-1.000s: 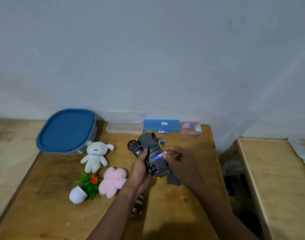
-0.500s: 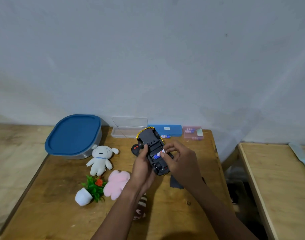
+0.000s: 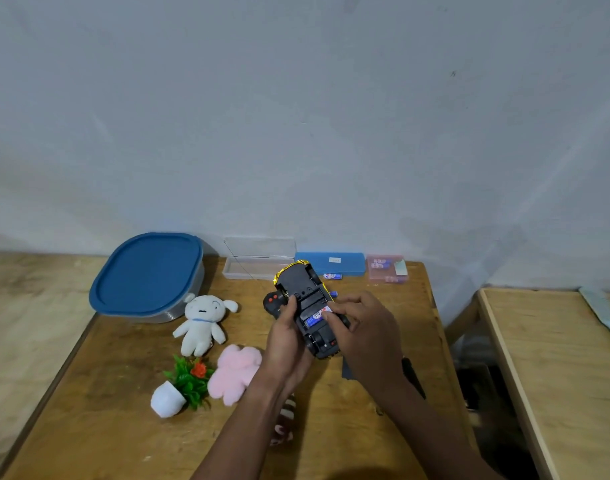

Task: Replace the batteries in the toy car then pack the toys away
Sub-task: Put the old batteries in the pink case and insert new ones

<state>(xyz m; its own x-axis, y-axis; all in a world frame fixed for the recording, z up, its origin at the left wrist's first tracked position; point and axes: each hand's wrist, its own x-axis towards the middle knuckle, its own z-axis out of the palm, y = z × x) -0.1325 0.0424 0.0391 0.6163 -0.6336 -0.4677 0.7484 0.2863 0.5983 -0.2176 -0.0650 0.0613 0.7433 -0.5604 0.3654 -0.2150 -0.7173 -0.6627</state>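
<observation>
The toy car (image 3: 305, 296) is upside down above the table, black underside up, yellow body below. My left hand (image 3: 286, 344) grips its left side. My right hand (image 3: 362, 327) pinches a blue battery (image 3: 314, 320) that sits in the open battery bay. Two loose blue batteries (image 3: 332, 276) lie beyond the car. The black remote (image 3: 271, 303) lies just left of the car. A dark flat piece (image 3: 346, 370) lies under my right wrist.
A blue-lidded container (image 3: 147, 271) stands at the back left. A clear case (image 3: 255, 265), a blue case (image 3: 331, 262) and a pink battery box (image 3: 386, 268) line the wall. White plush (image 3: 203, 320), pink plush (image 3: 234, 372) and potted plant (image 3: 182, 386) lie left. A second table (image 3: 556, 358) is right.
The car and both hands have shifted slightly in view as the head moved. My right fingers have pushed the battery lower into the bay.
</observation>
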